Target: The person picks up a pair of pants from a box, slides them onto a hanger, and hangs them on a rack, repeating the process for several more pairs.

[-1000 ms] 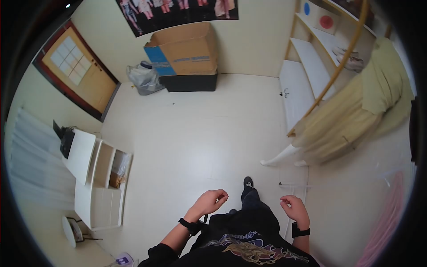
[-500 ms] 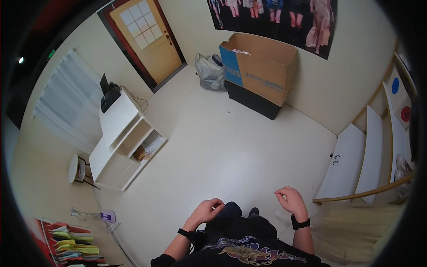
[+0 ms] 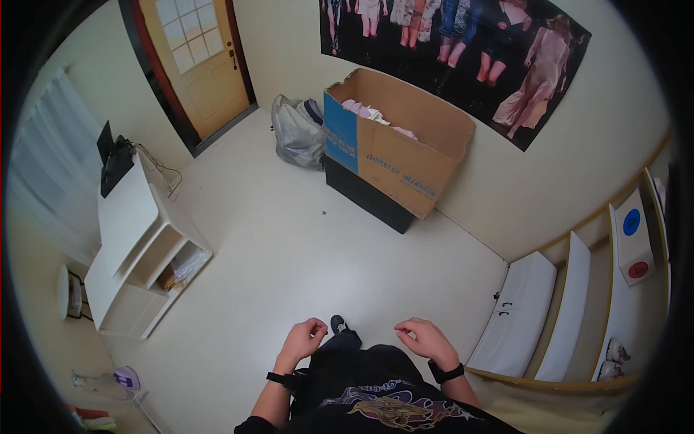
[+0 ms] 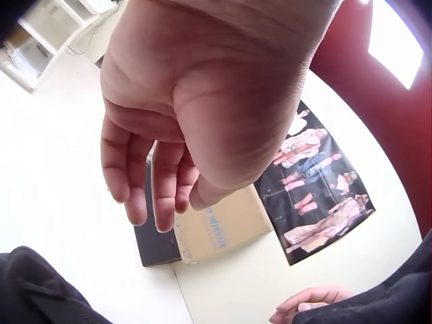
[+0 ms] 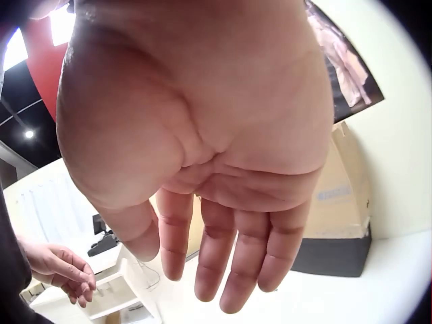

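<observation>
In the head view my left hand hangs in front of the waist, fingers loosely curled around nothing. My right hand is held at about the same height, also with nothing in it. The left wrist view shows the left palm with bent, relaxed fingers. In the right wrist view the right palm has its fingers hanging nearly straight. Ahead, beyond both hands, a large brown cardboard box with a blue side rests on a black base. Pink and white cloth shows inside it.
A grey plastic bag sits left of the box, near the yellow door. The white counter stands at the left. White shelves with shoes line the right wall. A poster hangs behind the box.
The head view has swung left and come nearer to the box, so the cloth inside shows more clearly. The clothed mannequin at the right has mostly left the view. Both hands stay without anything in them.
</observation>
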Demonstrator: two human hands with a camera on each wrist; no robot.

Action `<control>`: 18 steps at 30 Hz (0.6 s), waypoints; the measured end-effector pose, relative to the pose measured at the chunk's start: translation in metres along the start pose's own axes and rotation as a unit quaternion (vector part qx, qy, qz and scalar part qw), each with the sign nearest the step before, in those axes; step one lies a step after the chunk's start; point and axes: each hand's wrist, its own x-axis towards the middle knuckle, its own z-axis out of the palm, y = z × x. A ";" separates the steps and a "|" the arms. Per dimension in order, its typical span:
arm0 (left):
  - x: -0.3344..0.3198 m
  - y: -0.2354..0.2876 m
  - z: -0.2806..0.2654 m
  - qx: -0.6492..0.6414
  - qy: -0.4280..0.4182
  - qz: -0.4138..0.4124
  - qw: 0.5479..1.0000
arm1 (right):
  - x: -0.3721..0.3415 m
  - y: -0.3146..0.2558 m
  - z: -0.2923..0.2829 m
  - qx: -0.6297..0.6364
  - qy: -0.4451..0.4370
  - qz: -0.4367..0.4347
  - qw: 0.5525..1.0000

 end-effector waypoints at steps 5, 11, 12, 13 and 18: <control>0.115 0.075 -0.059 -0.010 -0.020 0.039 0.999 | 0.101 -0.013 -0.056 0.012 0.046 0.050 0.998; 0.211 0.054 -0.102 -0.028 0.020 0.022 0.999 | 0.224 0.022 -0.063 0.057 0.072 0.033 0.995; 0.225 0.042 -0.106 -0.025 0.031 -0.004 0.999 | 0.247 0.030 -0.065 0.062 0.059 0.036 0.996; 0.242 0.036 -0.114 -0.020 0.043 -0.030 0.998 | 0.272 0.039 -0.064 0.069 0.047 0.038 0.996; 0.323 0.064 -0.155 -0.015 0.081 -0.058 0.995 | 0.418 0.063 -0.094 0.052 0.037 -0.017 0.998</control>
